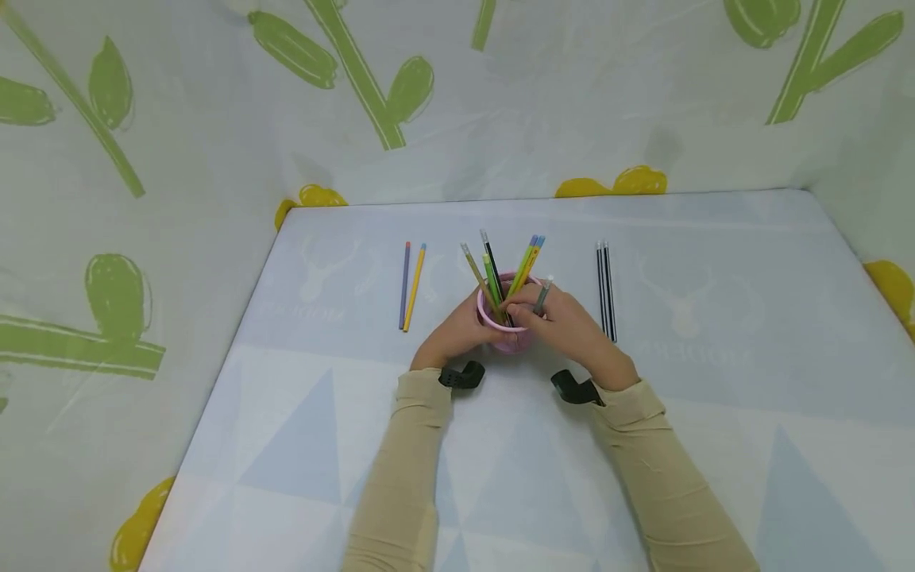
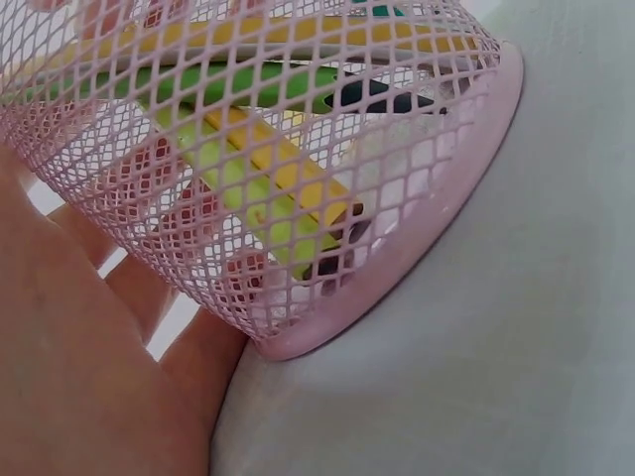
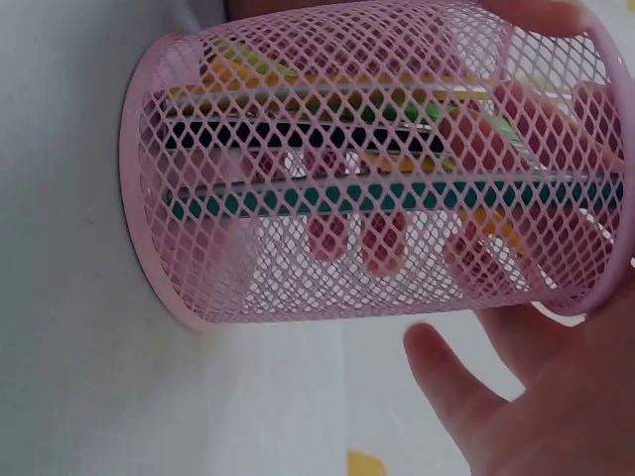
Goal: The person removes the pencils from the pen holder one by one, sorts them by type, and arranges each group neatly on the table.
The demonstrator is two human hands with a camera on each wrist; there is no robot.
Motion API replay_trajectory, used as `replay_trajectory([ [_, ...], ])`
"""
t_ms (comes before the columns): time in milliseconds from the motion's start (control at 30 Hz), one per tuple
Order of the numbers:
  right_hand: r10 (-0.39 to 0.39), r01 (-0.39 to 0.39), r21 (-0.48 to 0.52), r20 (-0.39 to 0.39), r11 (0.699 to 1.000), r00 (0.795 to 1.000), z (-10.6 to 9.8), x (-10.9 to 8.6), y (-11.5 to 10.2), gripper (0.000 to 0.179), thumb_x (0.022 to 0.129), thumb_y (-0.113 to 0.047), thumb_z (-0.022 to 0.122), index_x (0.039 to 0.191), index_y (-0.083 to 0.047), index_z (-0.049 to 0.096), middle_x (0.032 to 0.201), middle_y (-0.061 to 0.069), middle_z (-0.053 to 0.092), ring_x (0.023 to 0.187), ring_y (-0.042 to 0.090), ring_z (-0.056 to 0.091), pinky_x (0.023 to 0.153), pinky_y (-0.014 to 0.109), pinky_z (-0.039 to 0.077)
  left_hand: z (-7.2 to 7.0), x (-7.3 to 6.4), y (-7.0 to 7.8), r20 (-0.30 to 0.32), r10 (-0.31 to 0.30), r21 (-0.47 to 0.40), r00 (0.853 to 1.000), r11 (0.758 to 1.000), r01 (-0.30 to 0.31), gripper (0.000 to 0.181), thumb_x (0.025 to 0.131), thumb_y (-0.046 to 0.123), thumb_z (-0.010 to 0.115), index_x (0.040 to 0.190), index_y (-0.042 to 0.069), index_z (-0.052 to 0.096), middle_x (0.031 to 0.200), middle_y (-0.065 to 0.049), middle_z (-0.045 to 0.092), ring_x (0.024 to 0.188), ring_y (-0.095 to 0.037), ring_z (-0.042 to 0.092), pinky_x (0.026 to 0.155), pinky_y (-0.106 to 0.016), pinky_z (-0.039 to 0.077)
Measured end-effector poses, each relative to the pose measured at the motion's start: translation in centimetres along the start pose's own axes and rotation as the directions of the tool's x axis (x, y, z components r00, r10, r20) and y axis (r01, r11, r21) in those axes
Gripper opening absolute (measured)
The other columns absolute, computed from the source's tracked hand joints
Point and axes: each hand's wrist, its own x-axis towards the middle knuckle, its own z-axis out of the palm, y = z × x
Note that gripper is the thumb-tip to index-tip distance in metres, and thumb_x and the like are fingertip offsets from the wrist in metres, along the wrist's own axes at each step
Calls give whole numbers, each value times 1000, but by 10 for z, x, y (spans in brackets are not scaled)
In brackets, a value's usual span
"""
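Note:
A pink mesh pencil cup (image 1: 511,342) stands upright on the table, holding several pencils. My left hand (image 1: 457,332) grips it from the left, its palm and fingers curved round the mesh in the left wrist view. Over the rim, my right hand (image 1: 565,322) has its fingertips inside the cup's mouth and pinches a dark green pencil (image 1: 542,299). This pencil's lower part (image 3: 268,200) reaches down near the cup's bottom. Yellow, light green and black pencils lean beside it. Exactly where the right fingertips touch is partly hidden by the hand and mesh.
Left of the cup lie a purple pencil (image 1: 404,286) and a yellow-orange pencil (image 1: 415,287). Several black-and-white striped pencils (image 1: 605,292) lie side by side to the right. The pale patterned table (image 1: 715,477) meets leaf-printed fabric walls (image 1: 500,143) at its back and sides.

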Motion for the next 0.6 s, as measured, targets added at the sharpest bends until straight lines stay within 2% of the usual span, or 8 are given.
replay_trajectory([
  [133, 4, -6, 32, 64, 999, 998, -6, -2, 0, 25, 90, -32, 51, 108, -16, 60, 112, 0, 53, 94, 17, 50, 77, 37, 42, -1, 0, 0, -8, -5, 13, 1000, 1000, 5, 85, 70, 0, 72, 139, 14, 24, 132, -4, 44, 116, -15, 44, 97, -29, 33],
  [267, -6, 4, 23, 79, 1000, 997, -12, -5, 0, 24, 90, -28, 52, 108, -17, 62, 117, -2, 55, 111, 20, 46, 87, 40, 39, -2, 0, -1, -8, -2, 23, 1000, 1000, 2, 85, 70, 1, 73, 138, 15, 25, 132, -3, 43, 116, -14, 44, 97, -29, 33],
  [367, -66, 66, 3, 65, 998, 996, -15, -6, 3, 20, 89, -19, 55, 106, -15, 64, 119, -2, 56, 126, 20, 33, 98, 42, 31, -2, 1, -2, -15, 8, 22, 1000, 1000, -7, 85, 69, 0, 73, 139, 16, 26, 132, -2, 42, 116, -15, 44, 97, -30, 33],
  [467, -149, 148, 24, 38, 989, 988, -17, -7, 8, 20, 85, -9, 59, 103, -11, 66, 119, 1, 56, 127, 21, 32, 101, 41, 27, -3, 1, -3, -25, -2, 28, 1000, 1000, 3, 85, 69, 0, 73, 139, 17, 26, 131, -2, 43, 115, -14, 45, 97, -30, 34],
  [600, -230, 230, 118, -13, 966, 973, -20, -8, 13, 21, 80, 2, 62, 100, -6, 66, 118, 7, 57, 125, 25, 35, 101, 34, 28, -3, 0, -2, -40, -29, 43, 999, 999, 30, 85, 69, 3, 74, 138, 19, 27, 129, -1, 45, 113, -14, 45, 97, -31, 34],
])
